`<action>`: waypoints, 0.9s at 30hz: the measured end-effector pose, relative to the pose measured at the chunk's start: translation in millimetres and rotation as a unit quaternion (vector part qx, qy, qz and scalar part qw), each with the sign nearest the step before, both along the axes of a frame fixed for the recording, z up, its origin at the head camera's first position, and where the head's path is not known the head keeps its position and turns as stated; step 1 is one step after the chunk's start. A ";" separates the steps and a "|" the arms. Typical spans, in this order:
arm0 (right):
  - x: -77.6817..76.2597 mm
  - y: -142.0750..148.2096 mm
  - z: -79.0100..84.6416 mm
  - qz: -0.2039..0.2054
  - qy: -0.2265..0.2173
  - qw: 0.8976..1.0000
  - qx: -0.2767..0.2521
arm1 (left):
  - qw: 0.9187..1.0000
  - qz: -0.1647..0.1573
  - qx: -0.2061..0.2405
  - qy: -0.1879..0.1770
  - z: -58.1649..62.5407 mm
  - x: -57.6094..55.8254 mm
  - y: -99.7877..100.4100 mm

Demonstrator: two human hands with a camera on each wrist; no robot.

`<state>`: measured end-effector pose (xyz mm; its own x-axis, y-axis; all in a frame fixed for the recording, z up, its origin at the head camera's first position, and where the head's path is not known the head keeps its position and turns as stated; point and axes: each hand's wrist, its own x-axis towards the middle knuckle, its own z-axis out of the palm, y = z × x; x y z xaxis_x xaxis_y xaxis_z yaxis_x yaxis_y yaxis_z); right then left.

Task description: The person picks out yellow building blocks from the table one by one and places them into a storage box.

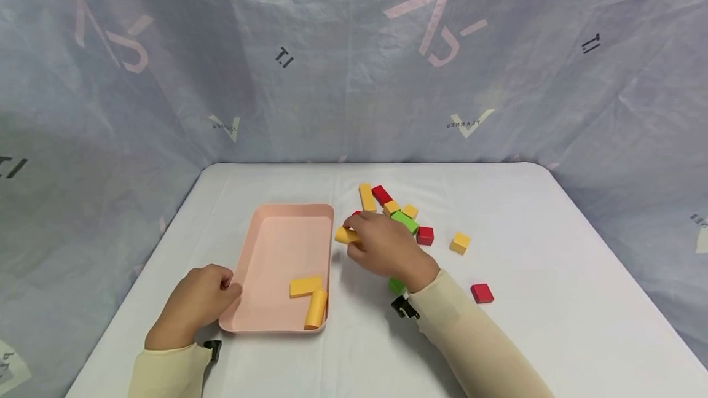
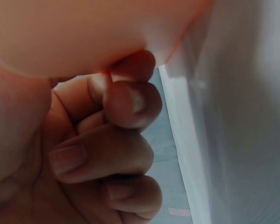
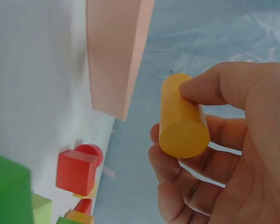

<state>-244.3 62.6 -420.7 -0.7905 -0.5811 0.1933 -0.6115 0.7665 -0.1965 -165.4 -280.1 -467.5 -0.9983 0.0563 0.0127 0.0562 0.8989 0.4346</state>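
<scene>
Yellow and smooth, a cylinder is pinched in the right grip between thumb and curled fingers, held clear of the counter. Just left of that grip sits a pink tray, smooth-walled and round-cornered; inside it, nearer the person than the grip, lie a flat yellow block and a second yellow cylinder. Sharp-edged pieces lie to the grip's right: a green block, a red cube and, farther out, a yellow cube. The cream sleeve slants up to the right grip from the near right, back of the hand upward. Across the tray, the left grip holds the left rim, fingers curled. Wrinkled grey fabric hangs beyond both grips.
</scene>
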 end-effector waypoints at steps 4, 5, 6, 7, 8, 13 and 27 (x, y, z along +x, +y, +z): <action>4.6 1.3 6.4 0.008 0.011 1.000 -0.005 | 1.000 -0.003 -0.002 -0.001 0.6 -1.7 2.6; 5.6 1.5 7.8 0.009 0.014 1.000 -0.007 | 1.000 -0.004 -0.001 -0.001 0.8 -2.1 3.0; 6.7 1.6 8.9 0.011 0.019 1.000 -0.009 | 1.000 -0.004 -0.001 -0.003 0.9 -2.2 3.2; 7.6 1.5 9.7 0.015 0.024 1.000 -0.011 | 1.000 -0.004 -0.001 -0.006 1.2 -2.0 3.1; 8.4 1.0 10.3 0.020 0.029 0.999 -0.013 | 1.000 -0.003 0.000 -0.010 1.5 -1.5 2.8; 12.2 -4.2 9.8 0.047 0.048 0.998 -0.021 | 0.999 0.005 -0.001 -0.034 2.7 3.9 -1.2; 18.1 -3.8 15.5 0.045 0.072 0.996 -0.019 | 1.000 -0.010 -0.005 -0.022 4.4 -0.3 0.8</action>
